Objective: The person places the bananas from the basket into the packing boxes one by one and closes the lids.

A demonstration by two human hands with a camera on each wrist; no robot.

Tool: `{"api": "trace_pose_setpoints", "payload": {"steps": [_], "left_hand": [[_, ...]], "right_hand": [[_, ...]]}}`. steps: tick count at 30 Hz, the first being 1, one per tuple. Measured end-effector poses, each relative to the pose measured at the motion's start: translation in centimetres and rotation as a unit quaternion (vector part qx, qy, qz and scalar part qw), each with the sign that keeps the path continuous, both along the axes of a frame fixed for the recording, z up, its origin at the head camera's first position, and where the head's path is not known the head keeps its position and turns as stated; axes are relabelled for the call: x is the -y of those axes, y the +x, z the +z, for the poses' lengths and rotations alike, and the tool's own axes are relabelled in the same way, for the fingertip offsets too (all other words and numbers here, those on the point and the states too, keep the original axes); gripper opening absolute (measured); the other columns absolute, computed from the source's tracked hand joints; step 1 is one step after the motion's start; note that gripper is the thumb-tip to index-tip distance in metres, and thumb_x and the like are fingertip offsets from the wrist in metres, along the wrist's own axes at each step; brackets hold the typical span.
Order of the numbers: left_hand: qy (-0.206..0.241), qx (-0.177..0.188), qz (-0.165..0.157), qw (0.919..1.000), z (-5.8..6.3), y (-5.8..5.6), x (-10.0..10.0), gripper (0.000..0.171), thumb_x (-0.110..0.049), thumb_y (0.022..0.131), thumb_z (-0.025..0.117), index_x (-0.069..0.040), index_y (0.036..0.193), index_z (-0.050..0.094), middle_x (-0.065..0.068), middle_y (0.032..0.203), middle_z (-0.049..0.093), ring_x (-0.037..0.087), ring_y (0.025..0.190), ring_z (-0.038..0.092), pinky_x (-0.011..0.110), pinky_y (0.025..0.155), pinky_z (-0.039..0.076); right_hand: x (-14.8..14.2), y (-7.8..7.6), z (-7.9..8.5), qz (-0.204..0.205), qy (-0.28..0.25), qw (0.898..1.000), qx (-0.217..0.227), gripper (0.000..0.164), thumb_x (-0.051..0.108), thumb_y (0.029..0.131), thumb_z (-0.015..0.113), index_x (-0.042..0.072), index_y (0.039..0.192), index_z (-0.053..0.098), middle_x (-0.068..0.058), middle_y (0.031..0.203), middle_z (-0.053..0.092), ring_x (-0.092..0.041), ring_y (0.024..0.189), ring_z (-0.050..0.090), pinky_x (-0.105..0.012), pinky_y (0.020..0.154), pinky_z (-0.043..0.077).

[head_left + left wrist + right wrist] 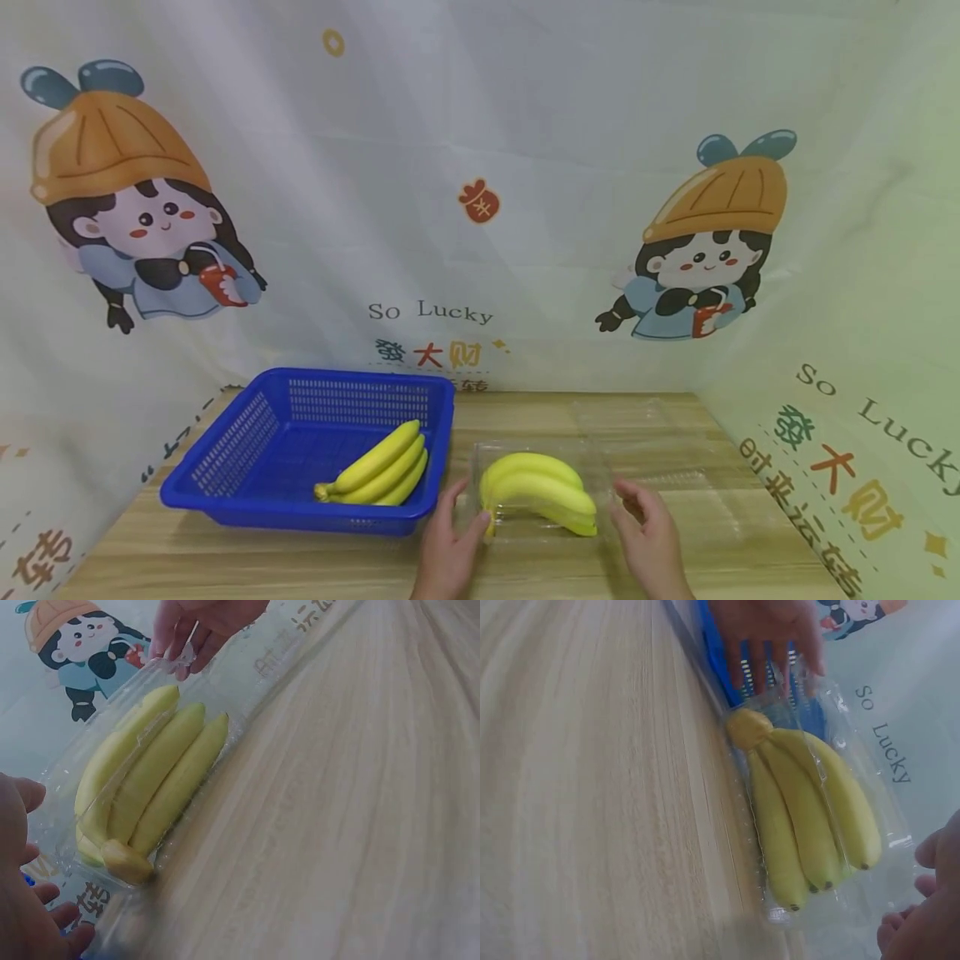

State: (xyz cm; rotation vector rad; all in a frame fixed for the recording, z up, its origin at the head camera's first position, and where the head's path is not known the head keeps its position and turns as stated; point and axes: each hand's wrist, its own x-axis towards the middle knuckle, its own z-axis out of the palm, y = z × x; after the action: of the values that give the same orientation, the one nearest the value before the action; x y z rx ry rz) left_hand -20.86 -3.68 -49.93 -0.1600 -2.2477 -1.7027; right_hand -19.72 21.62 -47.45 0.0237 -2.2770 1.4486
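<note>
A clear plastic box (540,444) with a bunch of yellow bananas (536,487) inside sits on the table between both hands. The bananas show through its transparent walls in both wrist views, the stem end (748,729) towards the left hand. At the box's left side is my left hand (452,537), thumb and fingers spread apart close by the plastic. My right hand (648,533) is at the opposite side, its fingers loosely bent and the fingertips right at the box's edge. Neither hand's fingers wrap round the box.
To the left stands a blue plastic basket (217,498) with another bunch of bananas (382,467) in its right front part. More clear plastic containers (701,483) lie on the wooden table (360,562) at the right. A printed cloth (555,108) hangs behind and along the sides.
</note>
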Motion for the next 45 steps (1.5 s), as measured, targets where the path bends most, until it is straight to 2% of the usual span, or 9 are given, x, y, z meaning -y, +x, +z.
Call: {"api": "trace_pose_setpoints", "payload": {"steps": [4,7,11,17,23,28,32,38,45], "left_hand": [[-0.008,0.055,0.009,0.9984,-0.2,0.1,0.3,0.054,-0.023,0.086,0.073,-0.008,0.134,0.054,0.023,0.13,0.054,0.045,0.115,0.052,0.058,0.094,0.044],[0.002,0.089,-0.001,0.9961,-0.2,0.0,0.5,0.054,-0.022,0.086,0.073,-0.007,0.134,0.053,0.017,0.116,0.058,0.032,0.099,0.058,0.045,0.082,0.05],[0.041,0.1,-0.042,0.9932,-0.2,-0.1,0.9,0.057,-0.015,0.086,0.071,0.0,0.136,0.049,0.005,0.087,0.059,0.016,0.076,0.056,0.029,0.067,0.048],[0.079,0.107,-0.085,0.9876,0.3,0.0,1.4,0.061,-0.006,0.084,0.068,0.005,0.139,0.043,-0.003,0.062,0.051,0.011,0.057,0.047,0.023,0.055,0.04],[0.116,0.125,-0.095,0.9808,0.3,0.0,1.5,0.062,-0.001,0.083,0.065,0.006,0.14,0.041,0.003,0.064,0.058,0.013,0.052,0.049,0.022,0.048,0.041],[0.165,0.151,-0.105,0.969,-0.1,-0.1,1.5,0.067,0.0,0.082,0.061,0.006,0.143,0.033,0.011,0.07,0.067,0.011,0.047,0.054,0.022,0.045,0.045],[0.178,0.165,-0.107,0.9642,-0.1,0.0,1.5,0.07,0.0,0.082,0.059,0.004,0.145,0.03,0.014,0.073,0.069,0.011,0.047,0.058,0.021,0.044,0.045],[0.194,0.177,-0.096,0.9601,-0.1,0.2,1.3,0.07,0.001,0.081,0.058,0.006,0.145,0.029,0.014,0.074,0.07,0.012,0.048,0.06,0.02,0.044,0.044],[0.187,0.172,-0.079,0.964,-0.1,0.2,1.1,0.071,0.004,0.08,0.057,0.009,0.144,0.029,0.013,0.07,0.069,0.013,0.049,0.061,0.022,0.044,0.045]], "right_hand": [[0.0,0.6,0.0,0.0,-0.018,0.999,0.03,0.031,-0.004,0.092,0.059,-0.007,0.123,0.057,-0.02,0.123,0.057,-0.032,0.117,0.053,-0.025,0.098,0.046],[0.1,1.1,0.1,-0.008,-0.035,0.998,0.046,0.032,-0.003,0.092,0.06,-0.009,0.124,0.057,-0.022,0.125,0.058,-0.033,0.117,0.053,-0.017,0.095,0.044],[0.2,1.9,0.1,-0.012,-0.045,0.997,0.059,0.034,0.0,0.093,0.061,-0.01,0.124,0.057,-0.024,0.127,0.058,-0.032,0.117,0.055,-0.015,0.092,0.043],[0.3,2.7,-0.1,0.006,-0.063,0.995,0.081,0.037,0.002,0.094,0.059,-0.013,0.127,0.054,-0.027,0.133,0.053,-0.038,0.123,0.049,-0.014,0.091,0.042],[0.3,3.0,-0.3,0.016,-0.053,0.993,0.105,0.035,0.007,0.096,0.057,-0.009,0.127,0.054,-0.029,0.125,0.056,-0.039,0.109,0.06,-0.036,0.085,0.054],[0.4,2.7,-0.5,0.024,-0.1,0.986,0.134,0.037,0.002,0.094,0.057,-0.007,0.129,0.05,-0.017,0.086,0.063,-0.021,0.071,0.061,-0.029,0.062,0.053],[0.6,2.5,-0.8,0.034,-0.159,0.975,0.154,0.045,-0.004,0.092,0.054,-0.006,0.136,0.043,-0.011,0.069,0.058,-0.017,0.053,0.056,-0.026,0.05,0.049],[0.8,2.0,-1.0,0.032,-0.196,0.964,0.177,0.052,-0.004,0.09,0.051,-0.002,0.141,0.039,-0.01,0.065,0.06,-0.015,0.049,0.053,-0.025,0.045,0.046],[0.9,1.6,-1.2,0.036,-0.218,0.96,0.174,0.055,-0.005,0.087,0.051,-0.002,0.141,0.039,-0.009,0.064,0.061,-0.013,0.048,0.052,-0.023,0.044,0.044]]}}
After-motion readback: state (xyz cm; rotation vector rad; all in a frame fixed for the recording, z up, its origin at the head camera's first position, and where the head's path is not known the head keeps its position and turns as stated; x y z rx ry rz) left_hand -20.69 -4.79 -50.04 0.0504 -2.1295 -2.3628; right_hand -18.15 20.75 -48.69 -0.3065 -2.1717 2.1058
